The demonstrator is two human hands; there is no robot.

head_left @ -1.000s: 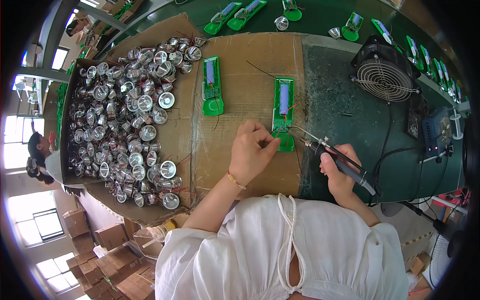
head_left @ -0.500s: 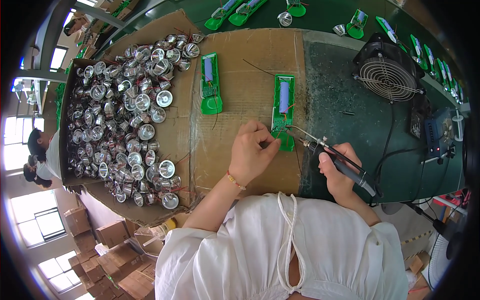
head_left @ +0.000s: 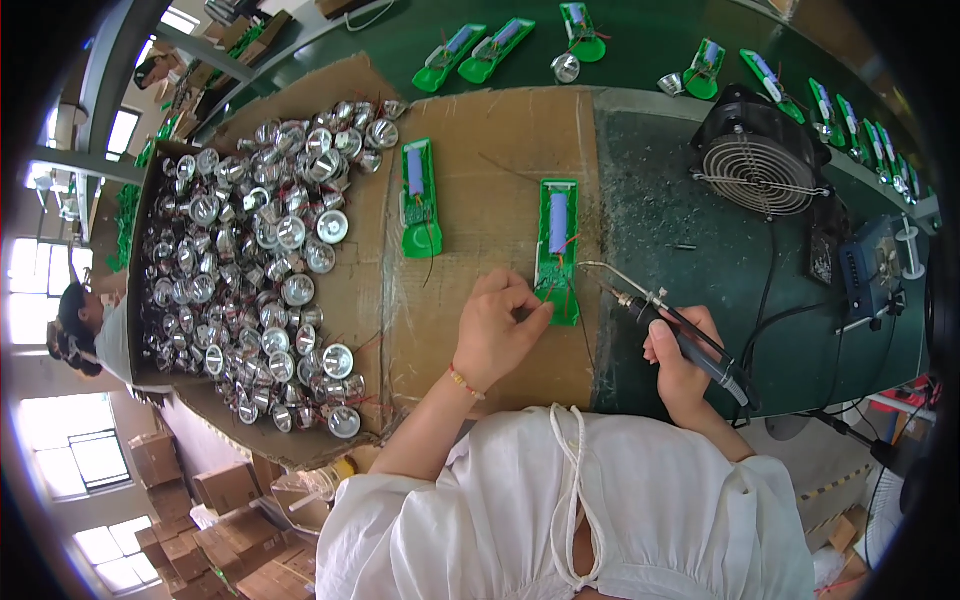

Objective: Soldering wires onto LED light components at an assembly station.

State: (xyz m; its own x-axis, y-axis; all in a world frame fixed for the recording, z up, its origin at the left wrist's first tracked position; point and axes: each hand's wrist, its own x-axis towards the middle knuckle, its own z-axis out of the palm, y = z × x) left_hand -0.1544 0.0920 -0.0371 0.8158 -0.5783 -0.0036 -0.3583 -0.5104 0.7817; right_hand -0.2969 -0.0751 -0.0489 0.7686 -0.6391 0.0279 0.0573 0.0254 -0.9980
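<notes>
A green plastic housing [head_left: 558,304] with a purple cylindrical battery [head_left: 558,222] and a small circuit board lies on the cardboard in front of me. At its lower left edge, the thumb and fingers of my left hand [head_left: 500,322] are pinched together. What lies between the fingertips is too small to make out. My right hand [head_left: 684,352] grips a soldering iron [head_left: 690,350] with a thin curved solder-feed tube. Its tip points left toward the board and stands a little apart from the housing. A second green housing [head_left: 422,238] with a battery lies farther left.
A box [head_left: 150,378] full of silvery reflector cups [head_left: 275,315] with red wires stands at left. Behind the green mat are a black fan [head_left: 760,170] and a blue soldering station [head_left: 868,265] with a solder spool. Several more green housings [head_left: 497,50] line the far bench.
The soldering iron has drawn back to the right, off the circuit board. My left hand stays pinched by the housing. The whole view has shifted, with the scene sitting lower.
</notes>
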